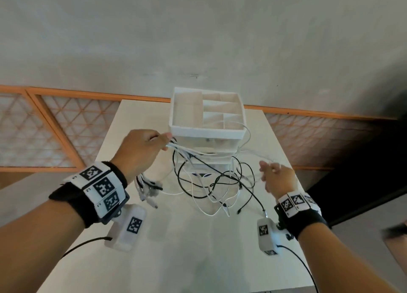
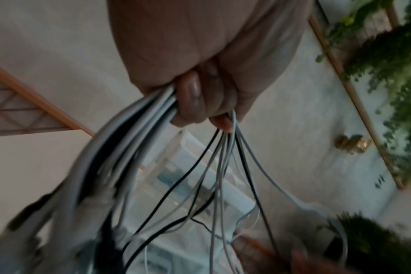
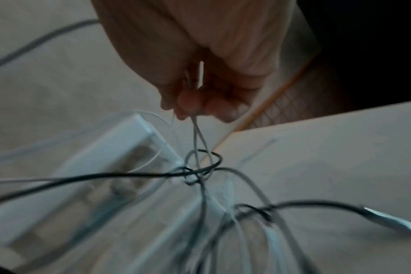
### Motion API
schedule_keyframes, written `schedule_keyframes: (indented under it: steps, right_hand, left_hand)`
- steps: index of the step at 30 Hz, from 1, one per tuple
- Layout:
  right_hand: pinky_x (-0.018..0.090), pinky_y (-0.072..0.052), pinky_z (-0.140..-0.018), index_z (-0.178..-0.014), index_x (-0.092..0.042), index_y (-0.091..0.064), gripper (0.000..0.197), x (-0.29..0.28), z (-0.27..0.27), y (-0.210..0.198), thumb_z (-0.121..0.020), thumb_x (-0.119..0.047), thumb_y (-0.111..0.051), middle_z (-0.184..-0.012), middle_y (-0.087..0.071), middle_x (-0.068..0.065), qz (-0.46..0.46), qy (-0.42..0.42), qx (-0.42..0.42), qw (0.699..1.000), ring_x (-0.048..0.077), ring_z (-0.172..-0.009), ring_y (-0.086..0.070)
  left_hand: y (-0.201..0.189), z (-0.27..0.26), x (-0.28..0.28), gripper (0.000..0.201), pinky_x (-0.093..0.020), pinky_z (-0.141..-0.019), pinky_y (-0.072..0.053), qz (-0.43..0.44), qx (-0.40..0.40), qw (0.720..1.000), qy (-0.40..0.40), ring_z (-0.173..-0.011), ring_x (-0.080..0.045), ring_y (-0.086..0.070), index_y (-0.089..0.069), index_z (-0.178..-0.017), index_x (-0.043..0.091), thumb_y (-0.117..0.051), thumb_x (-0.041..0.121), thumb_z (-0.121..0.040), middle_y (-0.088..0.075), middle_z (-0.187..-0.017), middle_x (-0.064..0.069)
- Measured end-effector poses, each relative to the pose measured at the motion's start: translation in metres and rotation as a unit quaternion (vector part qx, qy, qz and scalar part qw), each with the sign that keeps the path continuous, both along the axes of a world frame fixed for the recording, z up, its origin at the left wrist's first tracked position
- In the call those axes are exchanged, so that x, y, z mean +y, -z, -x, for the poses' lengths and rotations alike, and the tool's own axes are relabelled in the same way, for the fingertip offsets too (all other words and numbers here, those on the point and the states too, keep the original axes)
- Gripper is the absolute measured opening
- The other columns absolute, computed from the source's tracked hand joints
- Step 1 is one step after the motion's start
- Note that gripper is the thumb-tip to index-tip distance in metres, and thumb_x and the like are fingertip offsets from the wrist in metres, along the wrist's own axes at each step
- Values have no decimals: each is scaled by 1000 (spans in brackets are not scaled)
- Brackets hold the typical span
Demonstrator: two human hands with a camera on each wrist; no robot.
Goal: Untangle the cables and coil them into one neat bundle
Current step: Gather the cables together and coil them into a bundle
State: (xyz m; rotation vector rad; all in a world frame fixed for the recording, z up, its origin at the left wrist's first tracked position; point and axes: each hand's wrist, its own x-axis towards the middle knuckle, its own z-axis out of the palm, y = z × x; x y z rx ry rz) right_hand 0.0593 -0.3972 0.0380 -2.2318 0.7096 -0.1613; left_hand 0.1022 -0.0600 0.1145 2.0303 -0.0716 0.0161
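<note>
A tangle of thin white and black cables [image 1: 211, 180] hangs above the white table [image 1: 187, 248]. My left hand [image 1: 143, 147] is raised at the left and grips a bunch of these cables [image 2: 153, 115] in its curled fingers, with their plug ends [image 1: 147, 189] dangling below the wrist. My right hand [image 1: 275, 176], lower and to the right, pinches a thin white cable [image 3: 197, 129]. That strand runs down into a knot of black and white loops [image 3: 197, 174]. Loose ends [image 1: 226, 209] trail onto the table.
A white organiser with open compartments [image 1: 207, 114] on top stands on the table just behind the cables. A wall with an orange lattice panel [image 1: 44, 127] runs behind. The table's right edge [image 1: 293, 171] lies close to my right hand.
</note>
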Motion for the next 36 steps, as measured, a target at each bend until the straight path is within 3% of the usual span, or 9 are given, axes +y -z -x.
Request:
schedule_keyframes:
  steps: [6,9,12,18,21,23,28,30,36]
  right_hand:
    - [32,-57,-76,-99,-28,-71,21,17,-24,-61,-96,-46,-60,-90,-71,-3,-58,-66,-286,954,14,-84,-67]
    - [47,-59,-80,-94,-34,-66,24,10,-24,-57,-94,-52,-51,-98,-71,-2,-20,-29,-226,974,22,-90,-70]
    - [42,-63,-64,-91,-22,-61,17,15,-19,-60,-103,-26,-49,-93,-72,17,-112,-15,-196,974,26,-68,-71]
    - [35,-50,-48,-94,-20,-63,13,57,-17,-88,-102,-25,-55,-77,-71,12,-114,-185,-262,940,25,-53,-61]
    - [34,-48,-47,-96,-20,-63,12,79,-14,-102,-103,-26,-55,-74,-71,11,-124,-233,-291,920,26,-50,-57]
    - [37,-49,-48,-96,-20,-62,12,94,-11,-110,-103,-23,-54,-76,-71,13,-141,-277,-291,905,27,-51,-57]
    - [35,-48,-49,-96,-17,-61,14,108,-9,-120,-105,-17,-49,-74,-66,14,-237,-293,-301,876,28,-53,-56]
    - [32,-48,-49,-97,-18,-60,15,103,-10,-127,-105,-18,-47,-73,-65,12,-254,-285,-332,862,26,-52,-56]
    - [34,-49,-56,-115,-26,-61,23,59,-17,-114,-105,-39,-46,-75,-61,0,-36,-208,-331,920,13,-58,-56]
  left_hand:
    - [15,10,-16,47,-27,-47,-30,-229,57,962,139,-46,-10,-45,-70,-73,10,-54,47,-97,-53,-54,1]
    - [22,12,-10,47,-28,-51,-32,-265,88,951,132,-54,-14,-51,-70,-71,10,-53,46,-97,-56,-58,1]
    - [26,13,-4,48,-27,-53,-34,-264,108,954,98,-58,-16,-54,-72,-76,8,-53,46,-97,-58,-61,-1]
    - [7,10,-23,53,-31,-51,-31,-217,73,973,34,-61,-24,-51,-61,-74,2,-54,50,-95,-54,-62,-5]
    - [-11,13,-40,41,-27,-59,-39,-197,16,980,34,-76,-19,-59,-64,-105,18,-60,55,-89,-66,-94,2]
    - [-17,17,-53,49,-22,-73,-44,-171,-25,982,74,-86,-17,-65,-58,-130,34,-67,53,-86,-69,-116,3]
    - [-4,17,-77,35,-8,-63,-40,-205,14,951,232,-86,-16,-69,-71,-119,31,-71,42,-86,-75,-96,5]
    - [9,15,-78,37,-15,-76,-42,-258,62,929,257,-94,-15,-66,-68,-124,35,-66,45,-88,-72,-115,4]
    - [15,4,-53,37,-26,-95,-48,-252,49,954,153,-110,-18,-63,-67,-123,33,-65,38,-87,-67,-127,7]
